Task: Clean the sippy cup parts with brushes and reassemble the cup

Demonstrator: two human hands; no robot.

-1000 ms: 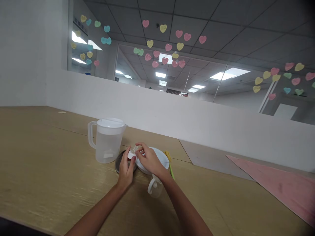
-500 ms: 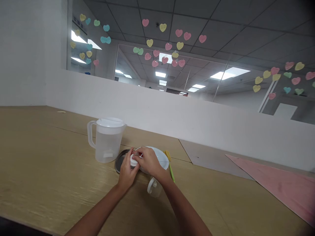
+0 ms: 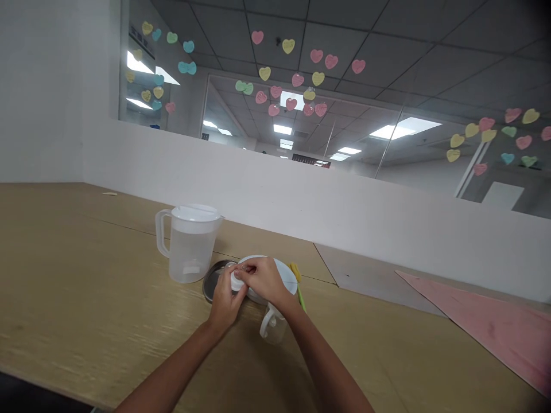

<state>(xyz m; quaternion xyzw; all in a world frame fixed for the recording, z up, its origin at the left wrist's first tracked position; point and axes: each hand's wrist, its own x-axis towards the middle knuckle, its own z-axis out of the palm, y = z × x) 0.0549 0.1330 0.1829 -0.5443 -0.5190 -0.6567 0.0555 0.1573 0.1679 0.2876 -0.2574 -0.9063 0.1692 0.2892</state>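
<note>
both hands working over a small white cap (image 3: 235, 281) above the wooden worktop (image 3: 86, 298), just in front of a white plate (image 3: 284, 272). left hand (image 3: 226, 301) cupping the cap from below and the near side, fingers closed round it. right hand (image 3: 262, 279) pinching at its top with thumb and forefinger, grip closed on a tiny piece too small to make out. cap held just above a dark round lid (image 3: 213, 279), beside a clear jug (image 3: 189, 244) with a white top. small clear cup (image 3: 272, 324) under the right wrist, touching or nearly touching the forearm. yellow-green stick (image 3: 298, 285) lying by the far side of the plate.

risks, as a judgement: cup likely to tip or skid with any drop or twist of the right forearm; cap liable to slip from the fingertips and fall onto the dark lid or roll toward the jug, given the light pinch; tiny piece easily lost on the pale worktop if the pinch loosens.

against the picture half a second back: hands and cap sitting a touch further right and higher, both grips closed as before, right fingers drawn more tightly over the cap's top. jug, plate, lid and cup lying in the same order, shifted only slightly with the head's own movement.
</note>
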